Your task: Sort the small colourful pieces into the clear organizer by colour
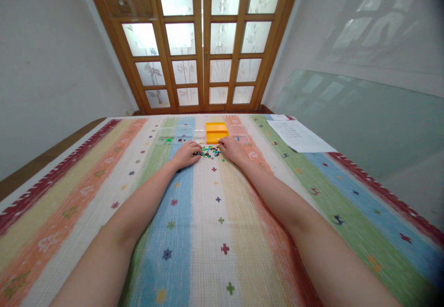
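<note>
A pile of small multicoloured beads (211, 151) lies on the striped tablecloth between my two hands. At its left edge rests my left hand (187, 155), fingers curled inward at the beads; whatever they hold is too small to make out. My right hand (231, 150) is at the pile's upper right, just in front of the yellow box (217, 126). Its thumb and fingers are pinched together, and what is in them is not visible. Clear plastic boxes stand on both sides: the left one (166, 133) holds green pieces and dark ones, the right one (239, 131) blue pieces.
Another small clear box (199, 135) stands just left of the yellow one. White paper sheets (298, 136) lie at the right side of the tablecloth (208, 233). Beyond the table's far edge are wooden glass doors (204, 43); a pale glass panel (360, 117) leans along the right wall.
</note>
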`<state>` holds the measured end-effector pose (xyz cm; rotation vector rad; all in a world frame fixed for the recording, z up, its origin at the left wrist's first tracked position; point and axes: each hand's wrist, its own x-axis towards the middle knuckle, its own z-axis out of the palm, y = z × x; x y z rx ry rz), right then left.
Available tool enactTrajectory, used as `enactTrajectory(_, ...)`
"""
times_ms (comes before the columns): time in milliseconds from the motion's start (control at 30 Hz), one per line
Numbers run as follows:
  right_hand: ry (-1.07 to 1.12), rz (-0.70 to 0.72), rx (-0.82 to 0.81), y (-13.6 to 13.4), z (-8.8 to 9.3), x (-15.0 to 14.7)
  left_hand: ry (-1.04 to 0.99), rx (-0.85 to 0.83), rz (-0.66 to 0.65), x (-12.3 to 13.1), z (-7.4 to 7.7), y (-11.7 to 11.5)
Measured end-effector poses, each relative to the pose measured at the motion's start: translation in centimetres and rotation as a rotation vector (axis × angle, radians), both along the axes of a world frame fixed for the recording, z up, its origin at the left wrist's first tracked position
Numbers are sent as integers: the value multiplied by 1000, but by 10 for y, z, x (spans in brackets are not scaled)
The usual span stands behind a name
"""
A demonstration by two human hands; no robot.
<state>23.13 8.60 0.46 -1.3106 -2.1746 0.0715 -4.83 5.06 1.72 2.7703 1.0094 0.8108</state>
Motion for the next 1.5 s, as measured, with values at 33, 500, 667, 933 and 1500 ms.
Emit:
enactTrajectory(33,-54,-17,-3,-1,0,-1,-2,2,-2,0,-1,0)
enactTrajectory(500,-166,-125,-112,-4,4,0,-23,-60,-24,0,1,-2)
enactTrajectory(667,-97,-111,-145,-3,2,0,-41,-74,-37,0,0,-1)
enactTrajectory(933,0,-153,-108,0,-4,-4,-52,-62,-12,-2,-5,2)
enactTrajectory(1500,520,-134,-88,7,4,5,-53,-70,-48,1,-4,2)
